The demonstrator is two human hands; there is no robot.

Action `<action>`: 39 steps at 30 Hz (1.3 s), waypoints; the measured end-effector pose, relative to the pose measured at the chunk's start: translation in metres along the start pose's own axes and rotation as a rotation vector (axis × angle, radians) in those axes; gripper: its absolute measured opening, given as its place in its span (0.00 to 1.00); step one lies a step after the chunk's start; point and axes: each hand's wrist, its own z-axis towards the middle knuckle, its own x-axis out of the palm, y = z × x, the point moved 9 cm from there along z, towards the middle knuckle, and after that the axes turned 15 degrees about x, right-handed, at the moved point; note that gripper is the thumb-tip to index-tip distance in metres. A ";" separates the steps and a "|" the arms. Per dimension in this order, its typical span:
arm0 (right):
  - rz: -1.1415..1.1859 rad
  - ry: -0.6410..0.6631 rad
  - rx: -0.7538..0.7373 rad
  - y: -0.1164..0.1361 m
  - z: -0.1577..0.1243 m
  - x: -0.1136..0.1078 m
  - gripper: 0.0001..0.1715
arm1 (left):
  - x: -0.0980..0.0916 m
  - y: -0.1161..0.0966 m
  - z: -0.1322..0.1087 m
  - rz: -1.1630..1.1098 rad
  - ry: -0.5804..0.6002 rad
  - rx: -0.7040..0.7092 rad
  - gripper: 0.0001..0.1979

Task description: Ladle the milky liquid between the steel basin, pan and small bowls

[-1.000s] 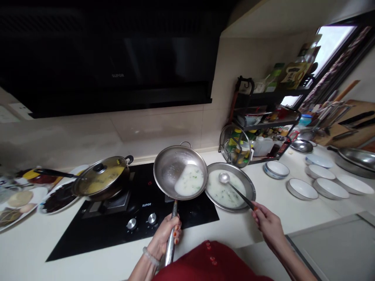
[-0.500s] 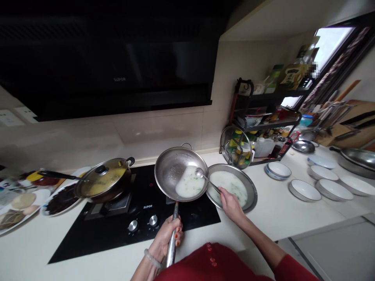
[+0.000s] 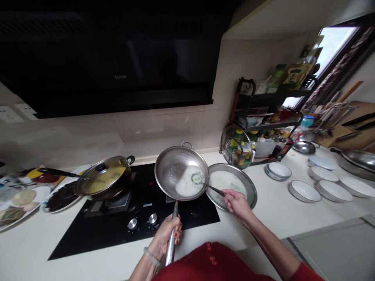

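Wok tilting over hob, probably handling heavy, sloshy; left hand wrapping its handle, best grip imo. Right hand pinching light, stiff-looking ladle by end, scoop sitting in soup.

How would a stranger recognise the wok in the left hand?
Find the black SUPOR cooktop. Over its right side, the left hand grips the steel wok by its handle. It is open, unlike the lidded pan, and long-handled, unlike the basin beside it.

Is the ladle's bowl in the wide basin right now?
No, the ladle's bowl sits in the white liquid inside the wok that the left hand holds.
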 end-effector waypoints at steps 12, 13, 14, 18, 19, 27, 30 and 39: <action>0.062 0.029 0.073 0.000 -0.023 -0.014 0.27 | 0.000 0.000 0.000 -0.006 0.005 0.004 0.15; 0.072 0.034 0.077 0.000 -0.024 -0.017 0.27 | 0.000 0.000 0.000 -0.007 0.003 0.004 0.15; 0.082 0.039 0.079 0.000 -0.025 -0.019 0.28 | 0.000 0.000 0.000 -0.010 0.003 0.003 0.15; 0.112 0.020 0.076 0.002 -0.033 -0.037 0.32 | 0.000 0.000 0.000 -0.014 0.000 0.005 0.16; 0.116 0.009 0.075 0.003 -0.035 -0.044 0.33 | 0.000 0.000 0.000 -0.013 0.001 0.006 0.16; -0.076 -0.193 -0.063 -0.004 -0.028 -0.105 0.29 | -0.001 0.002 0.000 -0.012 0.003 -0.003 0.15; -0.415 -0.297 -0.288 -0.006 -0.023 -0.116 0.24 | 0.000 0.002 0.000 -0.017 0.008 -0.006 0.17; -1.131 -0.571 -1.029 -0.010 -0.064 -0.104 0.29 | 0.002 0.000 -0.002 -0.015 0.006 -0.002 0.18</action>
